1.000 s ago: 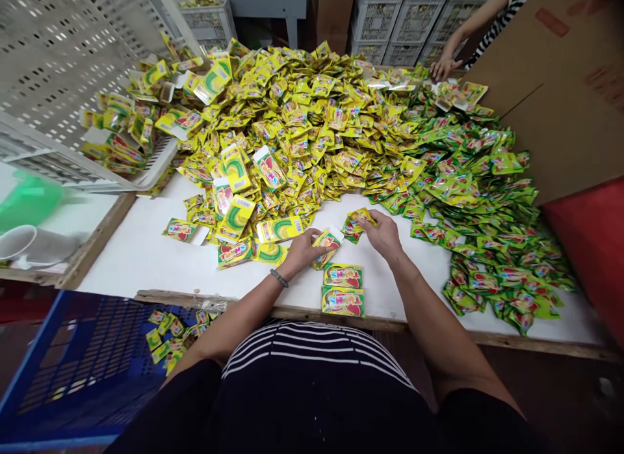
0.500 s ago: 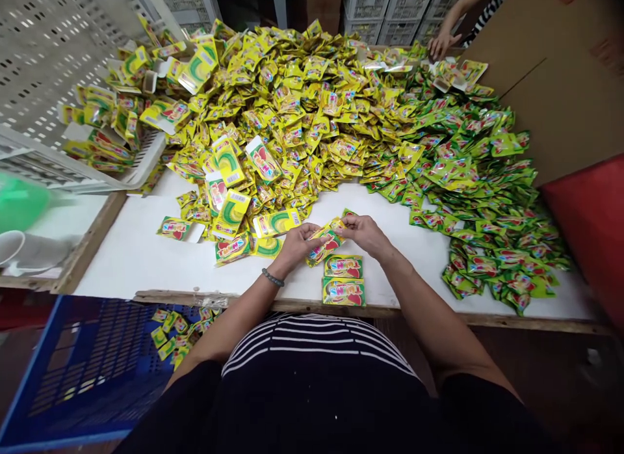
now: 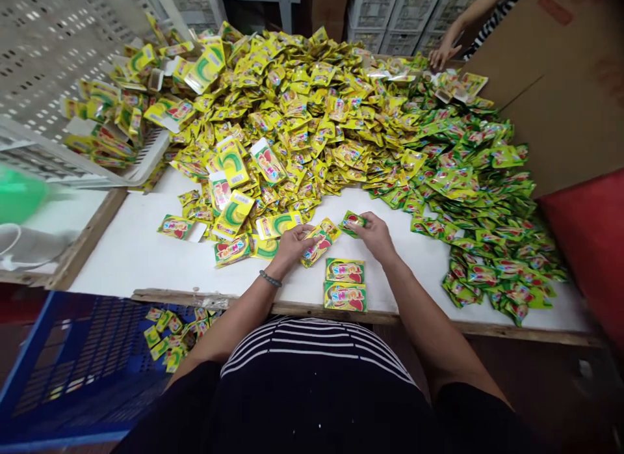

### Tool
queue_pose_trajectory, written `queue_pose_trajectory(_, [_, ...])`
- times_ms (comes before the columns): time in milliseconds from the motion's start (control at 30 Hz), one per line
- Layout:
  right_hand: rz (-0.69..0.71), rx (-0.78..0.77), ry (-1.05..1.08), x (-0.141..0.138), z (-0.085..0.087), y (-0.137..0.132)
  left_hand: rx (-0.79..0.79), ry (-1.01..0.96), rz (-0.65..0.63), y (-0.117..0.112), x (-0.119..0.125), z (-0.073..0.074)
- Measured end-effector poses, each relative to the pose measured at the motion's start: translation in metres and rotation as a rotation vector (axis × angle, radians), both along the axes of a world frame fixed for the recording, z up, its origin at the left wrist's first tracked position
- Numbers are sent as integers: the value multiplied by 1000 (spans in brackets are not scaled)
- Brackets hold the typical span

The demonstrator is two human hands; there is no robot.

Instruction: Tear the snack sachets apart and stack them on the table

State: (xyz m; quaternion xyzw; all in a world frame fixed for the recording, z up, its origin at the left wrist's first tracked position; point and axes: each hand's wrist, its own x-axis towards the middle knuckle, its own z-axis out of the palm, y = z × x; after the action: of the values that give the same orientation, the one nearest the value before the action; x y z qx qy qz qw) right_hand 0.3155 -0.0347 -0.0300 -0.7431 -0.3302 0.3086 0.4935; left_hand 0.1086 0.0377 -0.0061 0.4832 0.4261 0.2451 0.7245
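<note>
My left hand [image 3: 291,251] is closed on a small yellow-and-green printed box [image 3: 316,249], tilted above the white tabletop. A yellow packet [image 3: 331,229] shows at the box's upper end; how far it sits inside I cannot tell. Just to the right, my right hand [image 3: 377,238] pinches a small green packet [image 3: 351,222], apart from the box. Below both hands, two similar boxes [image 3: 345,270] lie flat near the table's front edge. Several more printed boxes [image 3: 234,214], some with open flaps, lie to the left of my left hand.
Yellow packets [image 3: 312,116] form a large heap, with green packets [image 3: 472,181] heaped at right. A white crate [image 3: 156,158] on its side holds boxes. A blue basket [image 3: 97,350] stands below. Another person's hand [image 3: 442,54] rests behind, beside a cardboard sheet [image 3: 560,103].
My right hand has drawn slightly away from the box to the right, and the green packet in its fingers now shows clearly. The left hand still holds the box.
</note>
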Motion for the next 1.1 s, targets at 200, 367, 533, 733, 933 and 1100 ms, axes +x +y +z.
queue_pose_trajectory(200, [192,171,228,-9,22,5,-26,-66,-43,1,-3,6])
queue_pose_trajectory(367, [369,29,-138,-10,32,11,-41,-114,-79,1,-5,8])
queue_pose_trajectory(533, [463,-40,-177,-20,46,18,-50,-139,-116,1,-7,5])
queue_pose_trajectory(733, [424,26,21,-29,54,14,-103,-150,-128,2,-7,1])
queue_pose_trajectory(933, [297,86,102,-31,55,5,-152,-175,-98,0,-6,9])
queue_pose_trajectory(1100, [394,27,55,-50,56,1,-175,-225,-98,-4,-3,11])
